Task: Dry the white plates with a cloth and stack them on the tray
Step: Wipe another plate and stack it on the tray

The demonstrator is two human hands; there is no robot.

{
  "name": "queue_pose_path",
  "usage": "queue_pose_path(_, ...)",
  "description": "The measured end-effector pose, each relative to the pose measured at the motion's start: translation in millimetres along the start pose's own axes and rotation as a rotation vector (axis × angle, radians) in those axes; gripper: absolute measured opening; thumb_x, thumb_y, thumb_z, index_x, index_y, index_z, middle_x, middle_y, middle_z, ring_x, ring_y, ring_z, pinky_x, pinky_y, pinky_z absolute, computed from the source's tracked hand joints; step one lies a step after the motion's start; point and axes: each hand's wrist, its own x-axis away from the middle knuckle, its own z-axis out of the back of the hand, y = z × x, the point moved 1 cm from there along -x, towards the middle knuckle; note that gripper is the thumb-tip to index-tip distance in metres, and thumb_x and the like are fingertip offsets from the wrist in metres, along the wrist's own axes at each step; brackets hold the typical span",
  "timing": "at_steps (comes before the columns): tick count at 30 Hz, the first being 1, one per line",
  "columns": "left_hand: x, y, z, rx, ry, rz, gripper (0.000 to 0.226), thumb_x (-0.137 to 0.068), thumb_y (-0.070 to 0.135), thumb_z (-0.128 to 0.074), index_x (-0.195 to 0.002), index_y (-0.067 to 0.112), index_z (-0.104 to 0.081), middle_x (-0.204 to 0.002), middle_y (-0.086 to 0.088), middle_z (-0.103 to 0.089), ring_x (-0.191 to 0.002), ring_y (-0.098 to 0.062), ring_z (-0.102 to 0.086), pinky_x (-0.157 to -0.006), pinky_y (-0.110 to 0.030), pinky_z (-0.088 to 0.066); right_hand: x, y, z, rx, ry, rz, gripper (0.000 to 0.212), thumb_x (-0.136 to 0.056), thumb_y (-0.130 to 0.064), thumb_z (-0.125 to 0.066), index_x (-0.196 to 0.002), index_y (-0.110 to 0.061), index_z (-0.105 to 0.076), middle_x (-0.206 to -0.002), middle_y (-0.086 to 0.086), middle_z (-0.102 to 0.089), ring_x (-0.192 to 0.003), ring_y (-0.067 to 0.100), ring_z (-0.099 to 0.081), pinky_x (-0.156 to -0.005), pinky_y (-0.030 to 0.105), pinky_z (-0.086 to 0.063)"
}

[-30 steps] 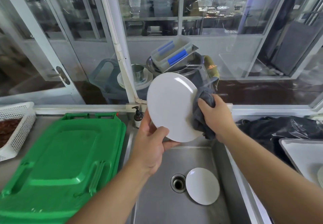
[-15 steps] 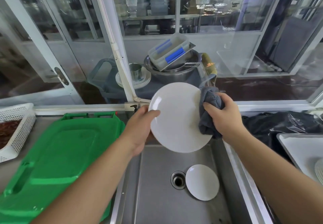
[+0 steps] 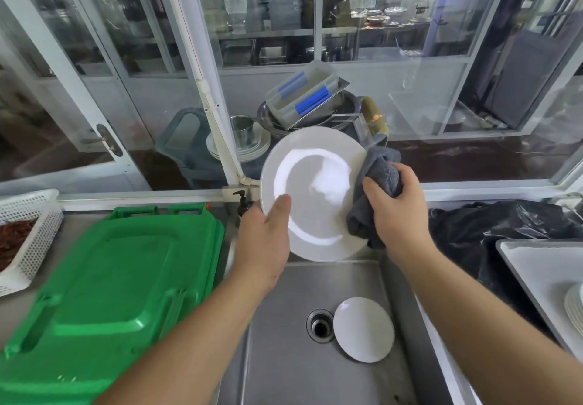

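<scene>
i see the green bin lid (image 3: 104, 294) filling the counter on my left, the biggest thing in view, with a white perforated basket (image 3: 30, 234) of dried red chillies at its far left. the steel sink (image 3: 284, 357) sits below centre, and one white plate (image 3: 363, 329) lies flat in its basin just beside the drain (image 3: 320, 325). a black plastic bag (image 3: 492, 231) is heaped on the right counter, and the pale tray (image 3: 536, 265) lies next to it at the right edge, a stack of plates (image 3: 574, 308) resting on it, partly cut off by the frame. above the sink i hold a larger white plate (image 3: 315, 193), tilted with its face toward me and catching a bright ring of glare. my left hand (image 3: 263, 243) grips its lower left rim, thumb pressed on the face, the other fingers hidden behind it so i cannot tell how they lie. my right hand (image 3: 394, 205) has its fingers curled tight round a bunched grey cloth (image 3: 373, 183), which touches the plate's right edge. a small dark pump bottle (image 3: 242, 204) stands behind my left hand by the window frame.
</scene>
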Motion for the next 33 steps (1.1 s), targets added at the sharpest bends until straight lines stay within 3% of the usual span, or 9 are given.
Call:
queue_pose_path(5,17.0,-11.0,-24.8,0.298,0.139,0.081,0.025,-0.09,0.038,-0.063,-0.112,0.029,-0.072,-0.113,0.014,-0.079,-0.11,-0.009,-0.073,-0.092,-0.031,-0.056,33.0,18.4,-18.0,-0.264,0.13,-0.252,0.027,-0.081,-0.041,-0.075,-0.102,-0.05,-0.062,-0.088,-0.025,-0.071,-0.084,0.009,-0.072,-0.065,0.027,-0.062)
queue_pose_path(8,22.2,-14.0,-29.3,0.411,0.101,0.16,0.019,-0.105,0.022,-0.057,-0.113,0.032,-0.071,-0.114,0.013,-0.079,-0.108,-0.013,-0.074,-0.085,-0.035,-0.062,32.6,18.1,-14.2,-0.262,0.107,-0.267,0.031,-0.082,-0.036,-0.075,-0.108,-0.047,-0.063,-0.086,-0.029,-0.069,-0.076,0.006,-0.07,-0.053,0.02,-0.057)
queue_pose_path(10,25.2,-12.3,-28.1,0.435,0.03,0.223,0.024,-0.108,0.018,-0.055,-0.117,0.035,-0.068,-0.113,0.012,-0.079,-0.103,-0.013,-0.076,-0.079,-0.04,-0.065,22.8,16.8,-9.0,-0.22,0.08,-0.266,0.034,-0.082,-0.031,-0.075,-0.114,-0.038,-0.066,-0.086,-0.015,-0.072,-0.076,0.013,-0.071,-0.05,0.021,-0.055)
queue_pose_path(14,16.0,0.7,-9.2,0.37,-0.104,0.313,0.027,-0.102,0.02,-0.061,-0.129,0.022,-0.066,-0.12,0.0,-0.078,-0.11,-0.024,-0.074,-0.082,-0.045,-0.064,0.8,12.2,4.0,-0.12,-0.016,-0.21,0.026,-0.083,-0.026,-0.078,-0.1,-0.043,-0.069,-0.093,-0.006,-0.074,-0.088,0.023,-0.073,-0.066,0.042,-0.065)
queue_pose_path(20,-9.5,31.3,27.7,0.172,-0.383,0.438,0.023,-0.102,0.006,-0.051,-0.119,0.008,-0.068,-0.105,-0.017,-0.08,-0.086,-0.029,-0.078,-0.064,-0.044,-0.066,-22.5,-1.6,21.8,0.062,-0.187,0.005,0.036,-0.086,-0.021,-0.081,-0.109,-0.045,-0.068,-0.102,-0.019,-0.072,-0.091,0.002,-0.069,-0.082,0.031,-0.06)
queue_pose_path(25,-6.2,37.3,28.2,0.097,-0.426,0.327,0.03,-0.103,-0.006,-0.046,-0.109,0.012,-0.07,-0.094,-0.011,-0.081,-0.079,-0.023,-0.078,-0.059,-0.037,-0.064,-27.1,-6.8,20.4,0.008,-0.199,-0.012,0.036,-0.081,-0.031,-0.081,-0.11,-0.049,-0.069,-0.108,-0.016,-0.072,-0.096,0.006,-0.071,-0.078,0.03,-0.06)
queue_pose_path(27,-0.6,33.9,20.3,0.163,-0.396,0.29,0.032,-0.102,-0.009,-0.047,-0.11,0.012,-0.069,-0.094,-0.006,-0.082,-0.081,-0.02,-0.078,-0.061,-0.037,-0.065,-23.5,-3.1,16.4,-0.066,-0.16,-0.073,0.032,-0.081,-0.034,-0.08,-0.106,-0.05,-0.068,-0.104,-0.015,-0.073,-0.094,0.01,-0.072,-0.073,0.031,-0.061)
queue_pose_path(31,4.6,19.4,-1.8,0.357,-0.249,0.279,0.039,-0.1,-0.014,-0.046,-0.124,0.011,-0.063,-0.115,-0.01,-0.076,-0.105,-0.028,-0.071,-0.093,-0.057,-0.058,-3.7,12.6,-3.3,-0.186,-0.046,-0.205,0.027,-0.081,-0.035,-0.078,-0.105,-0.04,-0.066,-0.087,-0.011,-0.074,-0.087,0.019,-0.074,-0.07,0.039,-0.065)
queue_pose_path(33,9.3,10.8,-14.0,0.438,-0.219,0.274,0.046,-0.099,-0.017,-0.044,-0.133,0.01,-0.059,-0.124,-0.013,-0.072,-0.109,-0.03,-0.069,-0.086,-0.055,-0.062,8.8,18.2,-13.5,-0.264,0.026,-0.289,0.035,-0.077,-0.037,-0.076,-0.109,-0.035,-0.066,-0.089,-0.008,-0.075,-0.09,0.024,-0.074,-0.069,0.039,-0.065)
